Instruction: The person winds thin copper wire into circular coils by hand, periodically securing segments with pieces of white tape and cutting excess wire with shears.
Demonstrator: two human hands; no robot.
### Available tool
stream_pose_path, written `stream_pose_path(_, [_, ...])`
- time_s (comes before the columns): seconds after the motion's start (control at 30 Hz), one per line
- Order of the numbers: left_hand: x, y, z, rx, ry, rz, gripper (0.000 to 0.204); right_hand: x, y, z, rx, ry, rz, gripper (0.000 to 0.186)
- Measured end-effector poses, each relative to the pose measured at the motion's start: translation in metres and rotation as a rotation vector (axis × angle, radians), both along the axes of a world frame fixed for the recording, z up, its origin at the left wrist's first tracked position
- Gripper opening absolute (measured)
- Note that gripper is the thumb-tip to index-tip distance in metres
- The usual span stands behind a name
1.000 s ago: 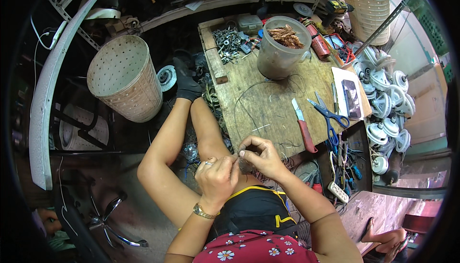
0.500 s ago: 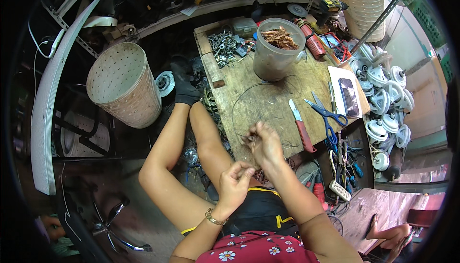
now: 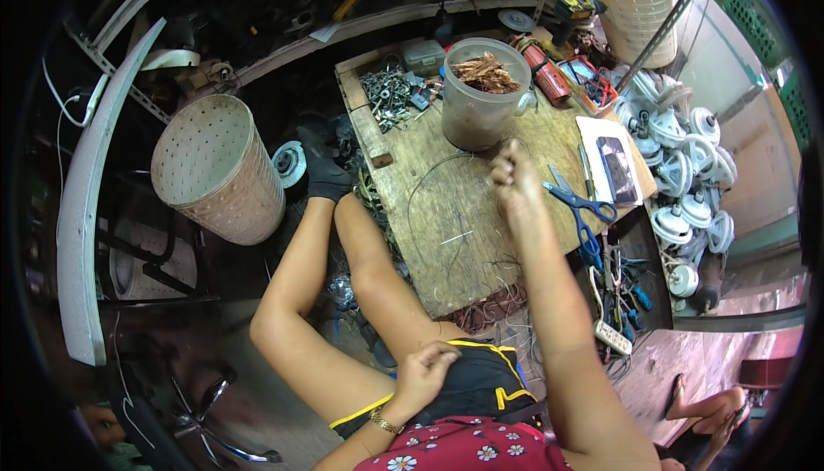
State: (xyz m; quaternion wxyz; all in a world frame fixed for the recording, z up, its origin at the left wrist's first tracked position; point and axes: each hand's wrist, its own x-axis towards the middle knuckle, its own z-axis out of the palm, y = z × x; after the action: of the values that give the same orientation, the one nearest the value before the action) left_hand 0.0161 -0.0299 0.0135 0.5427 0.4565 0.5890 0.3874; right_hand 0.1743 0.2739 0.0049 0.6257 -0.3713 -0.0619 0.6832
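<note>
My right hand [image 3: 514,177] is closed above the wooden table, just in front of a clear plastic container [image 3: 468,128] of copper wire scraps [image 3: 487,73]. What its fingers hold, if anything, is too small to make out. A thin dark wire [image 3: 416,184] curves across the board to the left of this hand. Over my lap, my left hand [image 3: 424,371] is held with its fingers curled together; their contents cannot be seen. Blue-handled scissors [image 3: 581,205] lie right of my right forearm. A short pale strand [image 3: 457,237] rests on the wooden tabletop [image 3: 455,269].
Screws and bolts [image 3: 390,98] are heaped at the table's far left. A phone [image 3: 614,166] lies on paper at the right, near stacked white round parts [image 3: 687,162]. Pliers and a power strip [image 3: 612,338] sit by the table's right side. A perforated basket [image 3: 223,171] stands left.
My right hand has moved forward, away from my left hand, to the container; its forearm covers the red-handled knife. My left hand has dropped back toward my lap. The view has shifted slightly.
</note>
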Motion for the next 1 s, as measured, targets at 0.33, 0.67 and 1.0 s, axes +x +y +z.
stream_pose_path(0.33, [-0.039,0.017,-0.016,-0.004,-0.117,0.236,0.008,0.014,-0.095,0.016,0.645,-1.786,0.733,0.031])
stream_pose_path(0.67, [-0.062,0.012,-0.025,0.047,0.010,0.119,0.010,-0.042,-0.143,-0.001,1.098,-1.139,0.806,0.013])
stream_pose_path(1.0, [-0.052,0.040,0.019,0.400,0.790,0.076,0.047,-0.053,-0.168,0.008,1.255,-1.408,0.722,0.009])
